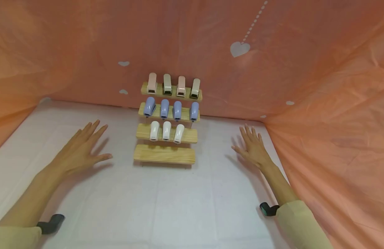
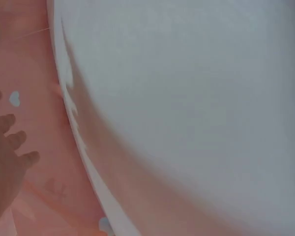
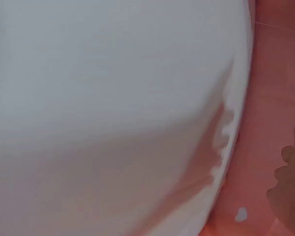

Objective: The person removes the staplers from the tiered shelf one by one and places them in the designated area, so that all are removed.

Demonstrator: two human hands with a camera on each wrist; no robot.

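Note:
My left hand (image 1: pixel 81 149) hovers over the white table left of a stepped wooden rack, fingers spread and nothing in its grasp. On the other side my right hand (image 1: pixel 251 148) is held the same way, its shadow falling on the cloth. What look like small staplers stand in rows on the rack: pink and grey-green ones (image 1: pixel 152 83) along the top, several blue-violet ones (image 1: pixel 164 109) below, then three white ones (image 1: pixel 166 131). The lowest wooden step (image 1: pixel 164 154) is bare. Fingers of the left hand (image 2: pixel 7 157) and right hand (image 3: pixel 290 187) show at the wrist views' edges.
A white cloth (image 1: pixel 179 204) covers the table. Orange-pink curtains (image 1: pixel 86 45) with pale hearts hang behind the rack, and another sheet (image 1: pixel 344 138) slopes down along the right side. Dark wrist cameras (image 1: pixel 51 224) sit on both forearms by the sleeves.

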